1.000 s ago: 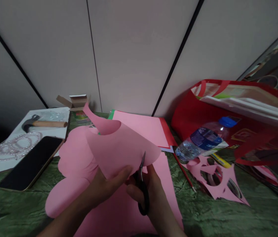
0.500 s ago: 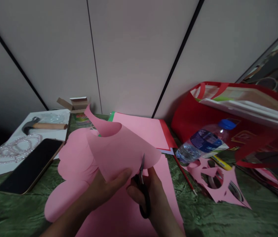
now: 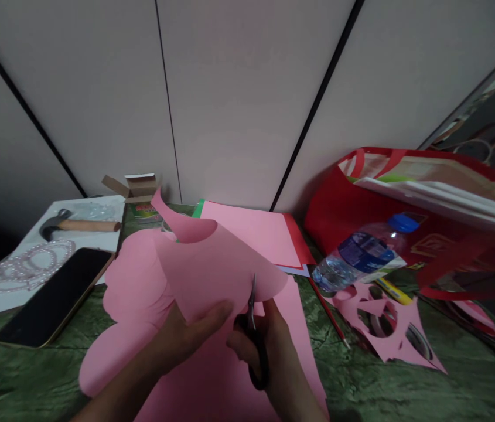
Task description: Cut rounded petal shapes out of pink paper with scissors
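Note:
A curled sheet of pink paper (image 3: 212,264) is held up in front of me, a thin strip of it bending up at the far left. My left hand (image 3: 190,334) grips its lower edge, thumb on top and the other fingers hidden beneath. My right hand (image 3: 269,346) is closed round the black handles of a pair of scissors (image 3: 253,328). The blades point away from me, into the right part of the sheet. Below lie more pink sheets (image 3: 212,387), and to the left several rounded pink paper cutouts (image 3: 135,275) overlap.
On the left are a phone (image 3: 56,296), a bead string (image 3: 31,264) and a hammer (image 3: 80,224). A small opened box (image 3: 142,189) stands behind. On the right are a red pencil (image 3: 330,313), a water bottle (image 3: 361,255), pink paper scraps (image 3: 388,322) and a red bag (image 3: 335,205).
Almost nothing differs. The scissors and both hands stay nearly in place at the pink paper, with only a very slight shift of the view.

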### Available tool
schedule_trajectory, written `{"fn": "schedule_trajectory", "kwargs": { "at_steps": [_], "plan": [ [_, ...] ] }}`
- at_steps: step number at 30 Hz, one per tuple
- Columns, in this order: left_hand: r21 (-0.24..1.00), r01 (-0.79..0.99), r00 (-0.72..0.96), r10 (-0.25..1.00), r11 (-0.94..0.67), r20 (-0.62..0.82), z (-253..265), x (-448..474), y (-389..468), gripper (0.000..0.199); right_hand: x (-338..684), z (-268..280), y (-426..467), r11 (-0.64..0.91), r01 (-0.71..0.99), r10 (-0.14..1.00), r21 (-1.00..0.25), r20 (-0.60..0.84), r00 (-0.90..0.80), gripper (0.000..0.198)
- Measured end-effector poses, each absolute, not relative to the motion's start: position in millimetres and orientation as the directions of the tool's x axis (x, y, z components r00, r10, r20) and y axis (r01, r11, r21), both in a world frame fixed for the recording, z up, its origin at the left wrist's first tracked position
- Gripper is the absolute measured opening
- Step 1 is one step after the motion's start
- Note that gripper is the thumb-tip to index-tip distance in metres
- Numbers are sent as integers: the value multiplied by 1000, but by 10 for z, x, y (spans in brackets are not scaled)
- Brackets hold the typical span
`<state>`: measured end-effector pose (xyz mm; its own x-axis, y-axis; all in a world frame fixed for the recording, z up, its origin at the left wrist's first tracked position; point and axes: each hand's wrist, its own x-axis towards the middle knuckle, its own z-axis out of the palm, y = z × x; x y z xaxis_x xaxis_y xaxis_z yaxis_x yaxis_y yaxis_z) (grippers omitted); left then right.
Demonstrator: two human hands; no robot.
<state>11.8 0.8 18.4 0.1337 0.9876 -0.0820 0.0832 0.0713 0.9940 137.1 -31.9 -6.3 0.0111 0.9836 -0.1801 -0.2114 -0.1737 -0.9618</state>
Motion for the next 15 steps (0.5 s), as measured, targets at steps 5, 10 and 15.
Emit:
{"fn": "schedule_trajectory", "kwargs": {
  "at_steps": [5,10,15],
  "plan": [
    [994,83,126,988,78,-88,218,118,9,20,1370,-79,-287,-229,-222,972,-948,-237,6,67],
    [995,45,91,991,93,-97,204,111,26,16,1376,-35,-281,-215,-156,975,-964,-221,21,66],
    [992,-82,160,983,98,-84,231,140,34,9,1354,0,-304,-201,-141,976,-969,-210,53,70]
  ]
}}
